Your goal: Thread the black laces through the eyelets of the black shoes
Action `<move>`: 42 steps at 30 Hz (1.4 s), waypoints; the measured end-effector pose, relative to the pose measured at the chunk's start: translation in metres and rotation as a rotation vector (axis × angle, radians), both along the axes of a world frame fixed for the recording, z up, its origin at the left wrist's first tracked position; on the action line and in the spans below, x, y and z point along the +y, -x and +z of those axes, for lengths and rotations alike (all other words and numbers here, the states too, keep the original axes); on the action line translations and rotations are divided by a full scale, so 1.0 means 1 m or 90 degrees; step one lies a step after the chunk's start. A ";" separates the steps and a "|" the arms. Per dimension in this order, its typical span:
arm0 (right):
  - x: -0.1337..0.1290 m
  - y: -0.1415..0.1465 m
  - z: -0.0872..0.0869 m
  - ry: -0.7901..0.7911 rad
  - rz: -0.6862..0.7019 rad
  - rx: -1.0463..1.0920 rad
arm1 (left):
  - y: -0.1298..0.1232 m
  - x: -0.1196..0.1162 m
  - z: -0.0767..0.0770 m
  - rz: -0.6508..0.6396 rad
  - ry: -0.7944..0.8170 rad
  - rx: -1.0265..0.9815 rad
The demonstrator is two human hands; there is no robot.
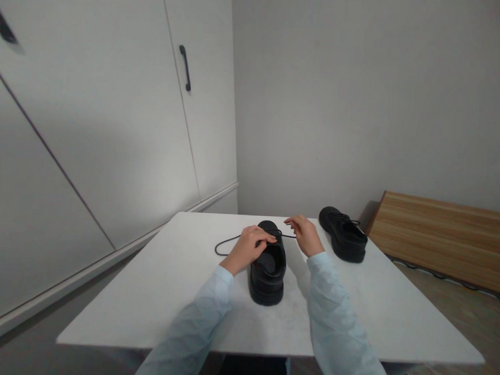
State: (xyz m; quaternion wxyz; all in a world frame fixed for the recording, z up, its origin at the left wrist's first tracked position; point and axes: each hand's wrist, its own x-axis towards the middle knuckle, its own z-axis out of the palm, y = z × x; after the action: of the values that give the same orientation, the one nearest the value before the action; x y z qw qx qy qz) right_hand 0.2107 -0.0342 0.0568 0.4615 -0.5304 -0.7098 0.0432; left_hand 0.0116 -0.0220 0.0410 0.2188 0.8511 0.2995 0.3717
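Note:
A black shoe stands on the white table with its heel toward me and its toe pointing away. My left hand rests over the shoe's lacing area, its thumb and fingers pressed together near the tongue; whatever they pinch is too small to make out. To the right of the toe, my right hand is closed on a black shoelace that runs out from the shoe. Another length of lace loops onto the table on the left.
A second black shoe with laces stands at the table's back right. The white table meets white cabinets at the left and a grey wall behind. A wooden board is beyond the right edge.

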 end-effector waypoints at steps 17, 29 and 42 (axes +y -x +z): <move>-0.005 0.002 -0.002 0.115 0.092 -0.063 | 0.001 0.001 -0.002 -0.002 -0.025 -0.006; -0.005 0.002 -0.004 0.155 0.116 -0.092 | 0.001 0.002 -0.003 -0.007 -0.049 -0.018; -0.006 0.007 -0.007 0.238 0.081 -0.136 | 0.000 0.001 -0.004 0.004 -0.072 -0.006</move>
State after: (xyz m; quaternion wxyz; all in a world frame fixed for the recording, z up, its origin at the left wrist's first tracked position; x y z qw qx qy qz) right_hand 0.2038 -0.0399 0.0499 0.2737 -0.5624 -0.7663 0.1469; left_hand 0.0117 -0.0215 0.0368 0.1708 0.8591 0.2799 0.3930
